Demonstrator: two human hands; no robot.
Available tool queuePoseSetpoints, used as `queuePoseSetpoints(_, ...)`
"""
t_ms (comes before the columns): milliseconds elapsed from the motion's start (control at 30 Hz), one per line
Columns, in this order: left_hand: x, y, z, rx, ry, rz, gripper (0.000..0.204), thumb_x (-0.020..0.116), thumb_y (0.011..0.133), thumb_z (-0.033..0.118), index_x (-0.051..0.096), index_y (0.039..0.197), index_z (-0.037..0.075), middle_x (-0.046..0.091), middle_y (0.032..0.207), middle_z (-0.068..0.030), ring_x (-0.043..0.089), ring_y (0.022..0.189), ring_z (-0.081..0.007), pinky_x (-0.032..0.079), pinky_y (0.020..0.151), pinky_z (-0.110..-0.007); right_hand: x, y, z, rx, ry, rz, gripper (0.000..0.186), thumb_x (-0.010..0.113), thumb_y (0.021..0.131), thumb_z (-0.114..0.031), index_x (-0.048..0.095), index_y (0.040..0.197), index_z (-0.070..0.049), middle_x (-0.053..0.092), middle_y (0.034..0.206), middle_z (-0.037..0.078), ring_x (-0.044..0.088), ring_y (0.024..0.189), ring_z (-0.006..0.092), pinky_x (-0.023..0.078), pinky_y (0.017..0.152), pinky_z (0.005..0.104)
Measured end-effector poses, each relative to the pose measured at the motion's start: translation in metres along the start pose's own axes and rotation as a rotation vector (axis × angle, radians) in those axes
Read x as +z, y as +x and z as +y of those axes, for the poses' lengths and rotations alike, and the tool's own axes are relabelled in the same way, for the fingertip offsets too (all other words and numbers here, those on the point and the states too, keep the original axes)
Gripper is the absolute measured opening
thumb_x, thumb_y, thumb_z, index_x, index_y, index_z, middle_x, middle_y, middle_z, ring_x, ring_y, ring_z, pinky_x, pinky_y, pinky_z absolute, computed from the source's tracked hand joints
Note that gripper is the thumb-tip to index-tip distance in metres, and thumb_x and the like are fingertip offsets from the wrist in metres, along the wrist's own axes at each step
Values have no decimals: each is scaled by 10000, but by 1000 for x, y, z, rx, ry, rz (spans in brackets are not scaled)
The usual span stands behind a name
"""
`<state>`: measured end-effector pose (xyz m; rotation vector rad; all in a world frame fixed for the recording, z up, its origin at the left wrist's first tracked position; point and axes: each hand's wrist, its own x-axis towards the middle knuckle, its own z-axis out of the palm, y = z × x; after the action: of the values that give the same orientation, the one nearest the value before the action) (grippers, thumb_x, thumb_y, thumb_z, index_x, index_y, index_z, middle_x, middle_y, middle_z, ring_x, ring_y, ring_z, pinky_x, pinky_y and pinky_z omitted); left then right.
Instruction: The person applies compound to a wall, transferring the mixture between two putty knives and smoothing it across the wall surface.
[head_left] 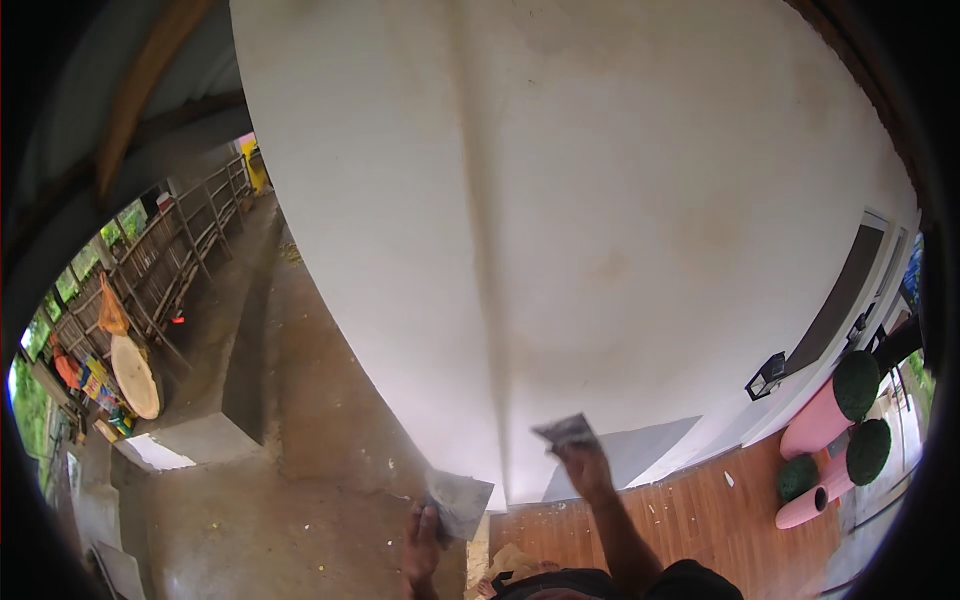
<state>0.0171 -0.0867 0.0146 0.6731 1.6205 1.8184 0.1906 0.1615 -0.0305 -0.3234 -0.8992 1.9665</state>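
Your left hand (424, 540), low and just left of centre, grasps the left edge of a flat grey plate (462, 508) with pale smears on its face. Your right hand (588, 472), a little higher and to the right, is closed on a scraper (568, 430), its dark blade pointing up and left in front of the lower part of a tall white wall (620, 230). You cannot tell from here whether the blade touches the wall. A brownish vertical band (485, 240) runs down the wall, between the two tools at its foot. On your right, a black lamp (766, 376) and pink pots (815, 420) stand out; on your left, a stick fence (190, 235) and a round wood slab (134, 377).
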Motion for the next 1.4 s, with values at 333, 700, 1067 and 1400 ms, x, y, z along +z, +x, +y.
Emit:
queuePoseSetpoints(333, 5, 12, -32, -39, -26, 1, 493, 493, 1012, 323, 409, 1398, 28, 430, 1125, -91, 431, 947, -179, 381, 736, -303, 28, -37, -24, -48, -117, 30, 163, 547, 901, -37, 634, 1039, -27, 645, 1078, 134, 616, 1035, 271, 501, 921, 441)
queuePoseSetpoints(700, 47, 12, 6, 57, 284, 66, 417, 446, 1032, 435, 555, 1155, 52, 459, 632, 42, 385, 475, -43, 288, 410, -215, 73, 3, -97, -402, -153, -465, 313, 600, 940, -227, 694, 1043, 53, 653, 1137, 215, 625, 1080, 322, 500, 926, 431)
queuePoseSetpoints(1067, 63, 16, 11, 104, 256, 53, 371, 492, 1018, 411, 556, 1144, 67, 479, 675, 27, 385, 493, -44, 295, 415, -215, 64, 2, -85, -335, -305, -472, 181, 570, 915, -35, 707, 1012, 32, 666, 1120, 156, 629, 1066, 249, 516, 909, 363)
queuePoseSetpoints(1400, 72, 26, -13, 530, 460, -97, 293, 443, 1045, 252, 555, 1186, 21, 573, 851, -65, 534, 657, -105, 453, 525, -261, -21, 2, -39, -39, -605, -56, 235, 534, 924, -20, 668, 1102, 54, 674, 1086, 121, 646, 1003, 210, 486, 931, 313)
